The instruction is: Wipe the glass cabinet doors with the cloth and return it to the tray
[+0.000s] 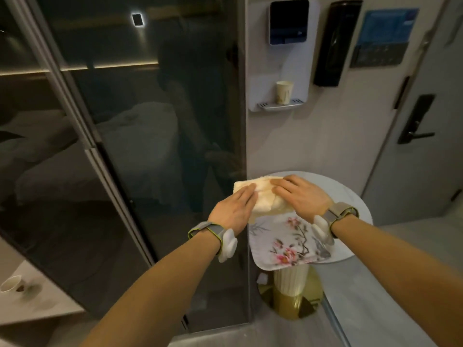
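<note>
I have the folded pale-yellow terry cloth (265, 196) gathered between my left hand (234, 209) and right hand (304, 196), fingers closed over it from both sides, just above the far end of the floral-printed white tray (283, 244) on the small round white table (355, 194). The dark glass cabinet doors (150, 121) stand to my left. The tray overhangs the table's near edge, so pressing the cloth down off-centre could tip it.

a hotel-style guest room entry is suggested: a made bed is seen reflected in the dark glass cabinet doors (150, 121), a wall-mounted water dispenser (288, 53) with a paper cup (284, 92) is fitted beside an electronic door lock (416, 118), and a notice (383, 37) is posted on the door
</note>
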`<action>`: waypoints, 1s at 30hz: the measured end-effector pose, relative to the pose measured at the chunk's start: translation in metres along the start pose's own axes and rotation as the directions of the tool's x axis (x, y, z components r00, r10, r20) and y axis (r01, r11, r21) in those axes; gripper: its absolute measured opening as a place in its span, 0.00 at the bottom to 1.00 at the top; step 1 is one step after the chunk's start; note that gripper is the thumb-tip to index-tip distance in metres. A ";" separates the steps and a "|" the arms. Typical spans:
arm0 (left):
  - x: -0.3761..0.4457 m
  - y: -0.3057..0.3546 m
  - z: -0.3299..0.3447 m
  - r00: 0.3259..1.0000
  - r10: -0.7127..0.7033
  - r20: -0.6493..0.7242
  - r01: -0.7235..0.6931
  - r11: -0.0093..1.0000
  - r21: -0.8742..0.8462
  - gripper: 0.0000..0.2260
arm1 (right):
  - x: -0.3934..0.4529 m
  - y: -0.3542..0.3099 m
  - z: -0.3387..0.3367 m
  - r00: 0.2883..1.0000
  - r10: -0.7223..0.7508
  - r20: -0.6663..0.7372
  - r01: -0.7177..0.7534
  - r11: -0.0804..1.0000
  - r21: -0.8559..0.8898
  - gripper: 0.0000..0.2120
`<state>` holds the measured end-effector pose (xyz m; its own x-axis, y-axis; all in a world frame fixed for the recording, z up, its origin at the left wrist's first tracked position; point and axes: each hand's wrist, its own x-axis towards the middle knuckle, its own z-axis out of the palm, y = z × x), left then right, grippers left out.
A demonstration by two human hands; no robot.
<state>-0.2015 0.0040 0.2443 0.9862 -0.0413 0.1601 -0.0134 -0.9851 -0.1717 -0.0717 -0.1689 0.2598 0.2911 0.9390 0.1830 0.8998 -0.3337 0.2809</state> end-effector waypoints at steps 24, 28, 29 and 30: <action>0.095 0.078 0.199 0.948 -0.075 0.311 0.090 0.995 -0.035 0.24 | -0.034 0.066 0.228 0.954 0.147 0.260 -0.209 0.950 0.232 0.28; 0.095 0.069 0.180 0.936 -0.193 0.295 0.224 0.972 -0.074 0.22 | -0.024 0.062 0.211 0.946 0.221 0.236 -0.278 0.929 0.245 0.29; 0.097 0.065 0.168 0.933 -0.222 0.285 0.258 0.961 -0.098 0.22 | -0.021 0.061 0.200 0.942 0.242 0.231 -0.297 0.923 0.244 0.28; 0.098 0.061 0.156 0.938 -0.235 0.256 0.273 0.954 -0.124 0.21 | -0.019 0.061 0.191 0.944 0.254 0.209 -0.302 0.922 0.243 0.28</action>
<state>-0.0796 -0.0338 0.0982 0.9700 0.2359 -0.0583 0.2363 -0.9717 0.0009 0.0394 -0.1913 0.0937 0.5715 0.8192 0.0468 0.8206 -0.5710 -0.0255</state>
